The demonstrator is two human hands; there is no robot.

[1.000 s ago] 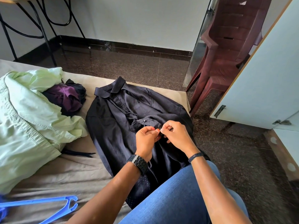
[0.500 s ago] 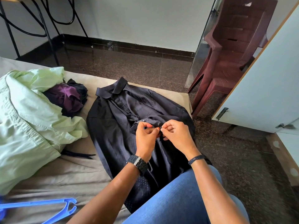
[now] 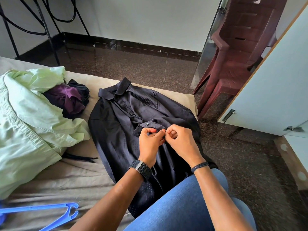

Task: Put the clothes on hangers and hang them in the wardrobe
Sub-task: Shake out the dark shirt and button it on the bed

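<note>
Now one dark dotted shirt (image 3: 116, 129) flat on bed (image 3: 83, 177); left hand (image 3: 150, 142), right hand (image 3: 181, 140) pinch placket; one blue plastic hanger (image 3: 50, 212) near-left.

bare bed sheet (image 3: 80, 177) lies open between the green garment pile (image 3: 28, 124) on the left and the dark shirt (image 3: 120, 130); a blue hanger (image 3: 50, 214) crosses the near-left corner; right of the bed, open floor (image 3: 241, 164) runs between the chairs (image 3: 236, 64) and wardrobe door (image 3: 275, 80).
</note>
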